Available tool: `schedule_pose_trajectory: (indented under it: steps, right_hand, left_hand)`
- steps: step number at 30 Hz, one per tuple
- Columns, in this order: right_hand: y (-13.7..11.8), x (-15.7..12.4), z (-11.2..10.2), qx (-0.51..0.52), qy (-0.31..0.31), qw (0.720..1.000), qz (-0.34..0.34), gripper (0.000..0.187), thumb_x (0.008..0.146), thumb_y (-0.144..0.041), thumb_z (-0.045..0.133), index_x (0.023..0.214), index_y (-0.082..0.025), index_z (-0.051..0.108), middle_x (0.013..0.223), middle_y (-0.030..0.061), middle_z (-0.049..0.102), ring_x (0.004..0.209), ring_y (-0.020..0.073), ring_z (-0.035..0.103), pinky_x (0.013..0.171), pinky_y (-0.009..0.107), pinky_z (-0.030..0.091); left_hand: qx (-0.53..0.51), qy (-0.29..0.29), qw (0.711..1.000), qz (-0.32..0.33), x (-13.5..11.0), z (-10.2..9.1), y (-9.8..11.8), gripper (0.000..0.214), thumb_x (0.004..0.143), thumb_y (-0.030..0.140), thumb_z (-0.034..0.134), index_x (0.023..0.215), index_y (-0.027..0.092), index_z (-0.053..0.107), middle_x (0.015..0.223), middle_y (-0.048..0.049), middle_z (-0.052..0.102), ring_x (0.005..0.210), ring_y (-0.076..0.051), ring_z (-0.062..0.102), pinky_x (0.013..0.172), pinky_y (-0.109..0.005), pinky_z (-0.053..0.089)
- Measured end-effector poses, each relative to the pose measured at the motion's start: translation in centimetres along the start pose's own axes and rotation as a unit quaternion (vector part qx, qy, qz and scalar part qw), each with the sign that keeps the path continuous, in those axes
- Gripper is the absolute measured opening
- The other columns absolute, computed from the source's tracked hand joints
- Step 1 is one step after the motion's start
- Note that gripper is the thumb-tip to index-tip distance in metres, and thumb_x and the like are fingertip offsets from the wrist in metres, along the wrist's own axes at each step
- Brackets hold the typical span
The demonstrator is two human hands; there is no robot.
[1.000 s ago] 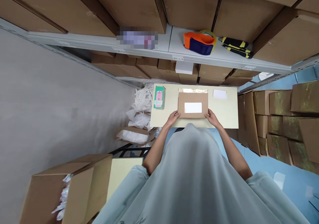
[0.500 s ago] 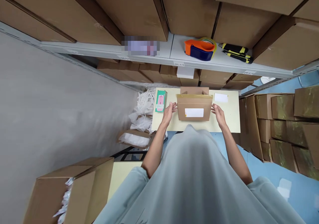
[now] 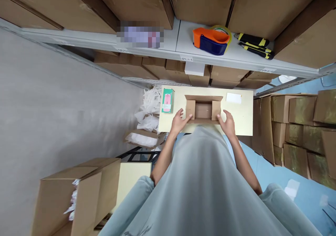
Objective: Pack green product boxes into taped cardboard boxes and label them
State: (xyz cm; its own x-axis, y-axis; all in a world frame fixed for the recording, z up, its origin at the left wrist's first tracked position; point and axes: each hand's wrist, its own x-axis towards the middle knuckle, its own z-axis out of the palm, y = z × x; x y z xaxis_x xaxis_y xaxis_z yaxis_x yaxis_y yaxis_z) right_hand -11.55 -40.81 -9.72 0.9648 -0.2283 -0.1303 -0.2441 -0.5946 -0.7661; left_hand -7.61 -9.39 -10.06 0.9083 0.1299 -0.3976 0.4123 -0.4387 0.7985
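Observation:
A small brown cardboard box (image 3: pixel 203 110) stands on the pale yellow table (image 3: pixel 241 124) in front of me, its open top facing up. Its two side flaps lean inward, and its far flap stands out at the back. At the box's left side is my left hand (image 3: pixel 179 122), fingers spread and thumb touching the left flap near its front corner. My right hand (image 3: pixel 228 124) mirrors it on the right, with its thumb at the right flap and its fingers apart. Left of the box lies a green box with a pink picture (image 3: pixel 167 101). A white label sheet (image 3: pixel 233 98) rests to the right.
On the shelf above sit an orange and blue tape dispenser (image 3: pixel 211 41) and black-and-yellow utility knives (image 3: pixel 256 46). Stacked cartons (image 3: pixel 300 127) stand at right. White packing material (image 3: pixel 149 113) lies left of the table, and a large open carton (image 3: pixel 76 194) is at lower left.
The cardboard box has turned from showing its labelled side to showing its open inside. Both hands have moved in, from beside the box to thumbs on its flaps. The view has shifted slightly.

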Motion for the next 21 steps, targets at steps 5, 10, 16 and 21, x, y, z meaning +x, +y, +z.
schedule_pose_trajectory:
  steps: [5,10,16,21]
  right_hand:
    - [-5.8,1.6,1.0,-0.134,-0.138,0.972,-0.138,0.041,0.117,-0.028,0.048,0.145,-0.014,0.075,0.150,0.0180,0.078,0.139,0.0302,0.070,0.126,0.047,0.053]
    - [-9.8,2.2,1.8,-0.284,-0.236,0.921,-0.124,0.037,0.112,-0.015,0.053,0.140,-0.008,0.077,0.146,0.0217,0.079,0.137,0.0335,0.068,0.118,0.042,0.054]
    - [-6.8,0.3,-1.8,-0.292,-0.135,0.942,-0.095,0.052,0.113,-0.033,0.064,0.158,-0.006,0.063,0.164,0.0240,0.067,0.140,0.0388,0.060,0.117,0.048,0.052]
    - [-2.9,0.3,-2.8,-0.312,-0.140,0.939,-0.017,0.048,0.111,-0.046,0.069,0.141,-0.008,0.067,0.132,0.0256,0.079,0.137,0.0409,0.060,0.109,0.047,0.051]
  left_hand:
    - [0.075,-0.059,0.979,0.178,-0.3,2.0,3.8,0.046,0.107,0.025,0.067,0.153,0.022,0.070,0.155,-0.0114,0.076,0.129,-0.025,0.079,0.116,-0.041,0.064]
    - [0.241,-0.175,0.929,0.218,-0.3,3.3,5.8,0.046,0.108,0.015,0.059,0.153,0.013,0.070,0.168,-0.0190,0.064,0.158,-0.032,0.063,0.135,-0.049,0.050]
    - [0.288,-0.079,0.928,0.223,-1.9,0.1,4.2,0.056,0.110,0.026,0.066,0.164,0.014,0.060,0.177,-0.0197,0.054,0.166,-0.034,0.053,0.140,-0.050,0.043]
    - [0.299,-0.066,0.943,0.133,-1.4,-1.8,1.7,0.083,0.100,0.033,0.084,0.171,0.008,0.048,0.181,-0.0293,0.043,0.173,-0.041,0.040,0.142,-0.054,0.038]
